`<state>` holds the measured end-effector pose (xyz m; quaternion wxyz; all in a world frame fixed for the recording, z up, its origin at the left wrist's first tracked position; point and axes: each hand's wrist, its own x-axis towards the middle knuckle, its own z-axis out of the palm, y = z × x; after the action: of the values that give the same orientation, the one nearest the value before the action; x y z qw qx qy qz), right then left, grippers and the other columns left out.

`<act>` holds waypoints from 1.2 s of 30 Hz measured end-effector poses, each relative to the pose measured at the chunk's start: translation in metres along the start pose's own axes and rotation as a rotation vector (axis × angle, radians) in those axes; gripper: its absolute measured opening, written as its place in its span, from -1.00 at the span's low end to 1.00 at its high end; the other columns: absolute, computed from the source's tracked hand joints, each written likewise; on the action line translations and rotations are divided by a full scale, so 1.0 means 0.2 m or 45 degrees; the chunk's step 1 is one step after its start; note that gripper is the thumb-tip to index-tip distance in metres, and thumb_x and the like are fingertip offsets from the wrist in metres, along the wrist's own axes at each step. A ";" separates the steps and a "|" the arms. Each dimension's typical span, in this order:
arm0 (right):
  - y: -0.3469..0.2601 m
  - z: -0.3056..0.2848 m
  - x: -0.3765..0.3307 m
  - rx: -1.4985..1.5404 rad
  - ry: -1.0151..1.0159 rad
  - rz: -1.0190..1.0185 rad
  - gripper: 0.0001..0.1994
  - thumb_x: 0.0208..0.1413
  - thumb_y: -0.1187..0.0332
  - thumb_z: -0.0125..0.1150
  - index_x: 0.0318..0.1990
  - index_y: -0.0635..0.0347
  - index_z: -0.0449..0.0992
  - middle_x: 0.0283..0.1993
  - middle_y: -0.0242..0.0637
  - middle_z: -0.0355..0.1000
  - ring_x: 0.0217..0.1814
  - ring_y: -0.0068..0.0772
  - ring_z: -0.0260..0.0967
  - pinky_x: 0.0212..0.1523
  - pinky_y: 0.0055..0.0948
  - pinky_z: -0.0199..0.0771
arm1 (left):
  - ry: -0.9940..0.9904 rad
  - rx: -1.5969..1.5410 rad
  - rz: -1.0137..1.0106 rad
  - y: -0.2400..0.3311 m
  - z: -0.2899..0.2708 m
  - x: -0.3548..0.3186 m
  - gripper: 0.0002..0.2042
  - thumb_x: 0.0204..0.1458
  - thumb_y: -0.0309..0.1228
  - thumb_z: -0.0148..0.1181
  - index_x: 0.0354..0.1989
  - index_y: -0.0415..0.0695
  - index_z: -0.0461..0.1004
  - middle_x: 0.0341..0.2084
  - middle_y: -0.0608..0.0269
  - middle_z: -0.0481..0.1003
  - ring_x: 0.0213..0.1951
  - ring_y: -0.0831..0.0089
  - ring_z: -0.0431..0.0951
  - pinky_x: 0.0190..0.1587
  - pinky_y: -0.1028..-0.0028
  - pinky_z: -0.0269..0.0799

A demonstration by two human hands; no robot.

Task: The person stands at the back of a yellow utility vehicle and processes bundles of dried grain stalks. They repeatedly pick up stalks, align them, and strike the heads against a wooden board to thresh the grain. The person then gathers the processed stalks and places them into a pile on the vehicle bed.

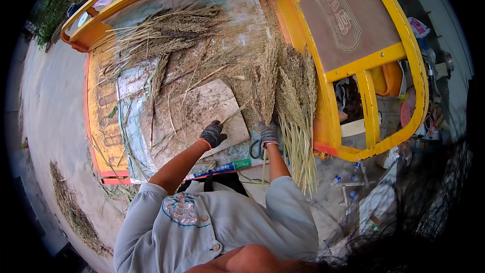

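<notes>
My right hand, in a dark grey glove, is closed around the stalks of an upright bunch of seed heads that looks like broomcorn. My left hand, gloved alike, hovers over the lower edge of a pale wooden board with its fingers apart. A thin stalk lies just beyond its fingertips. Beside my right wrist are the dark green handles of a pair of scissors; their blades are hidden. A second, thicker bunch of broomcorn rests to the right, its pale stems hanging over the near edge.
A yellow and orange cart bed carries a plastic sheet strewn with loose seed. More cut heads are heaped at the far left. A yellow metal frame rises at the right. Dried plants lie on the ground at left.
</notes>
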<state>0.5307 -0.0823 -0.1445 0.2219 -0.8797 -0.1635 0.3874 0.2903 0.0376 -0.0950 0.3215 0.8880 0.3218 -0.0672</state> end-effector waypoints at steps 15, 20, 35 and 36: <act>-0.31 0.13 -0.07 -0.586 -0.065 0.156 -0.44 -0.06 0.05 0.04 0.03 0.24 0.22 0.05 0.08 0.21 0.08 0.04 0.18 0.00 -0.17 0.25 | -0.349 -0.161 -2.328 -0.65 0.09 -2.24 -0.45 -0.18 0.03 0.02 -0.07 -0.10 0.36 -0.08 0.04 0.36 0.04 0.19 0.30 0.06 0.29 0.15; -0.28 0.26 -0.01 -0.814 -0.198 0.226 -0.54 -0.07 0.12 0.07 -0.05 0.23 0.29 -0.01 0.02 0.29 0.01 0.00 0.27 -0.09 -0.20 0.32 | 0.106 -0.131 -1.862 -0.81 0.14 -2.00 -0.67 -0.12 -0.14 -0.04 -0.30 -0.07 0.49 -0.20 -0.06 0.40 -0.13 0.02 0.36 0.00 0.24 0.17; -0.94 0.36 -0.02 -1.167 -0.413 -0.184 -0.44 -0.08 -0.01 0.00 0.02 0.17 0.30 0.06 -0.06 0.24 0.14 -0.11 0.14 0.11 -0.24 0.13 | 0.410 -0.360 -1.310 -1.32 -0.71 -0.11 -0.59 -0.24 -0.10 0.17 -0.25 -0.13 0.43 -0.24 0.00 0.42 -0.18 0.12 0.42 -0.12 0.24 0.31; -0.89 0.49 0.11 -0.819 -0.409 -0.276 -0.49 -0.07 0.03 0.01 -0.02 0.17 0.33 -0.01 -0.06 0.30 0.02 -0.15 0.25 0.00 -0.27 0.24 | 0.424 -0.394 -1.273 -1.33 -0.67 -0.09 -0.62 -0.22 -0.15 0.17 -0.27 -0.15 0.43 -0.27 -0.02 0.43 -0.19 0.12 0.43 -0.13 0.26 0.32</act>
<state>0.4515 0.1041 -0.1248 -0.0545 -0.8100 -0.4019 0.4236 0.1002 0.2672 -0.1241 0.3220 0.5678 0.7572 -0.0224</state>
